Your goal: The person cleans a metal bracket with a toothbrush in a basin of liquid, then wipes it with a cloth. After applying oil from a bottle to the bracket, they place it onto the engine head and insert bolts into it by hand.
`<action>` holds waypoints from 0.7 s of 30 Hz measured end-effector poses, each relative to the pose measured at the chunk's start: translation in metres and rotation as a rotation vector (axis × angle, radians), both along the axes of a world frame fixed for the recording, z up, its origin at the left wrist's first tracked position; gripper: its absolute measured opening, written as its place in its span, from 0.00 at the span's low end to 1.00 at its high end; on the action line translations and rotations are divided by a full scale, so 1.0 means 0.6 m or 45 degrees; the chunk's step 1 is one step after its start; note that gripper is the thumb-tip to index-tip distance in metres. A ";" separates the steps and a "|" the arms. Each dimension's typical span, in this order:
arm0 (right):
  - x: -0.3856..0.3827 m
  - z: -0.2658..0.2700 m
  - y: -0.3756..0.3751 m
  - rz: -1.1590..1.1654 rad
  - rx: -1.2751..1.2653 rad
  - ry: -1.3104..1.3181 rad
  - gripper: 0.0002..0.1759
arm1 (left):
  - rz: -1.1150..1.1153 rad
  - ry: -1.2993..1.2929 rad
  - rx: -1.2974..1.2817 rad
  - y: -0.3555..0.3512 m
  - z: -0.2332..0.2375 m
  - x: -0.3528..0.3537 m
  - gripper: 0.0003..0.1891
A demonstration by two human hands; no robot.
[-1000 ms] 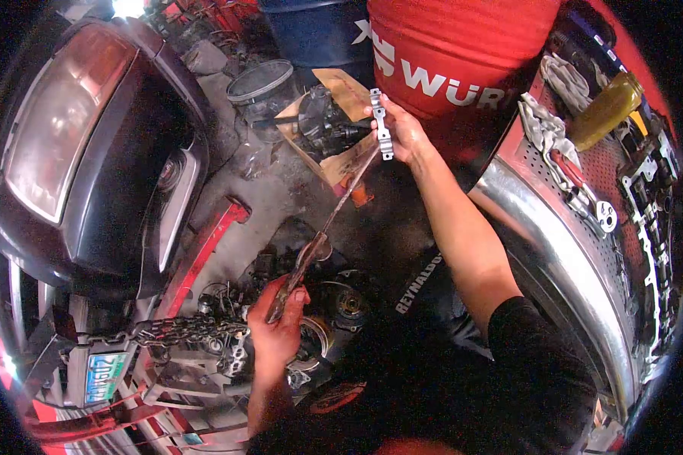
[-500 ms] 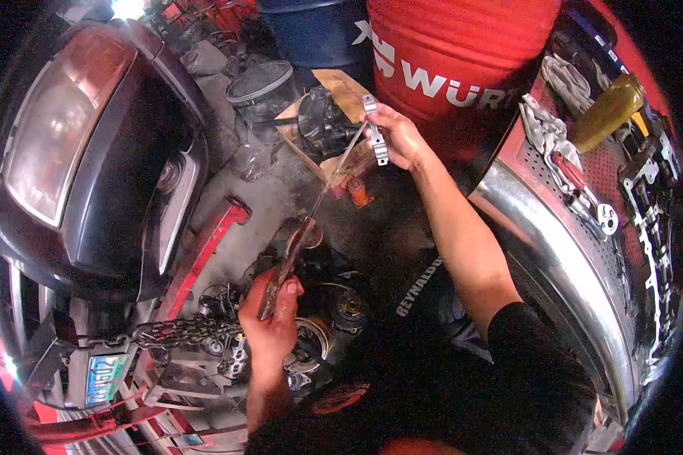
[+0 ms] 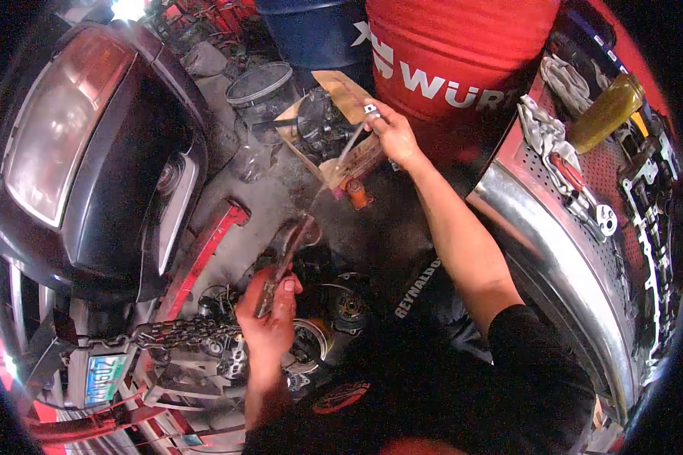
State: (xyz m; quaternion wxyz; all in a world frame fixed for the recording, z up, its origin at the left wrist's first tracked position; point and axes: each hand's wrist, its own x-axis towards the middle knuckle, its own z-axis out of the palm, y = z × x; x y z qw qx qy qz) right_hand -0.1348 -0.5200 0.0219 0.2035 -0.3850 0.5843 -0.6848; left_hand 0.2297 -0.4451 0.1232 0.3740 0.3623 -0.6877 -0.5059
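My left hand (image 3: 269,311) is closed round the dark, worn handle of a long thin tool (image 3: 290,246). The tool slants up and away, its slim far part pale and blurred, to the fingers of my right hand (image 3: 396,136). That hand grips a narrow silver metal part (image 3: 370,111), turned so that mostly one end shows above the fingers; much of it is hidden in the hand. Behind and below, a dark mechanical part (image 3: 319,121) lies on a piece of brown cardboard (image 3: 341,85). An orange object (image 3: 358,196) sits on the floor just below the cardboard.
A red drum (image 3: 448,53) and a blue drum (image 3: 311,34) stand ahead, beside a clear bucket (image 3: 262,85). On the left are a dark car bumper (image 3: 121,182), a red metal bar (image 3: 205,254) and a chain (image 3: 182,334). A perforated metal bench (image 3: 542,220) holds rags and tools.
My right hand has rotated the silver part from side-on to nearly end-on. My left hand and the tool have shifted only slightly.
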 end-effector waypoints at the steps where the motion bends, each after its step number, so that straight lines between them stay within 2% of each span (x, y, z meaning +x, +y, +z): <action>1: 0.001 0.001 0.002 0.012 -0.010 -0.019 0.21 | -0.021 -0.021 -0.012 0.000 -0.002 0.001 0.10; 5: 0.016 0.031 0.020 0.108 0.060 -0.199 0.26 | 0.002 0.011 -0.048 0.001 -0.008 -0.002 0.11; 8: 0.021 0.061 0.026 0.100 0.200 -0.462 0.27 | -0.008 -0.026 -0.115 0.001 -0.014 0.004 0.12; 12: 0.008 0.049 0.034 0.446 -0.183 -0.893 0.29 | -0.020 -0.063 -0.071 0.003 -0.021 0.021 0.12; 13: 0.005 0.045 0.032 0.531 -0.226 -0.907 0.29 | -0.035 -0.090 -0.062 0.004 -0.024 0.026 0.12; 16: 0.002 0.035 0.029 0.491 -0.207 -0.820 0.25 | -0.059 -0.071 0.149 0.013 -0.021 0.049 0.13; 21: 0.003 0.040 0.030 0.534 -0.170 -0.789 0.21 | -0.018 -0.022 0.163 0.019 -0.009 0.058 0.15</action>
